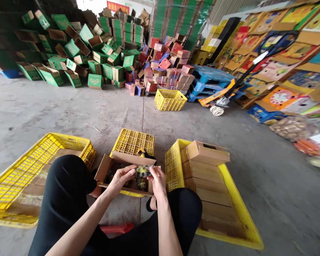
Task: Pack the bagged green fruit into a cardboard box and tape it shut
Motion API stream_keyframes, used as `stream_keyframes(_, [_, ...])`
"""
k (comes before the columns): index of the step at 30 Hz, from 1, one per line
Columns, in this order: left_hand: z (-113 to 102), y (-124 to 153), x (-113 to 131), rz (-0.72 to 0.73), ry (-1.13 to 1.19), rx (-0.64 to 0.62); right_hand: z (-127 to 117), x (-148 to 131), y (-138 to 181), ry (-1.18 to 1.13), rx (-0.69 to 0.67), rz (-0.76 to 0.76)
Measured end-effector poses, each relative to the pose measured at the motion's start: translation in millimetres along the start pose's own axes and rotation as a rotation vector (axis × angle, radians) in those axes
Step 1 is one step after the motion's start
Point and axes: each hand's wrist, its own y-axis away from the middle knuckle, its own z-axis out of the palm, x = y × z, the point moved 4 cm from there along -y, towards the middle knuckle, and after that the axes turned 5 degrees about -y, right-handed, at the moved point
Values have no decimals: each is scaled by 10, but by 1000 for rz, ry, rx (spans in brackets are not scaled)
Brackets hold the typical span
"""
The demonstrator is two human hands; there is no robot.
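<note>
Between my two hands is a yellow-green item with dark spots (142, 171), apparently in shiny clear wrapping; its kind I cannot make out. My left hand (123, 178) pinches its left end, and my right hand (157, 179) grips the right end. Both hands are over an open cardboard box (103, 169), where a similar spotted item (141, 184) lies, along with darker wrapped contents on the left. The box rests on an upturned yellow crate (133, 139). Just behind the box, a yellow and black tool (145, 153), perhaps a tape dispenser, sits on the crate.
To the right, a yellow crate (173, 167) holds several cardboard boxes (213, 192). Another yellow crate (5, 177) at left has boxes in its bottom. Farther off are a yellow crate (170, 100), a pallet jack (218, 97), blue pallets (213, 76) and heaped green boxes (94, 81).
</note>
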Motion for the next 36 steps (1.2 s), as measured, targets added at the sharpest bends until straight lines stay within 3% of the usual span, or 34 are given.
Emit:
stream_keyframes(11, [-100,-58,-65,43,44,193,63,-36,34,46,-130,19])
stream_keyframes(20, [-75,-55,-80,44,61,271,47,-2,27,84,-94,3])
stream_keyframes(36, [-75,-74,-58,-28,32,217,27,23,0,-82,-110,34])
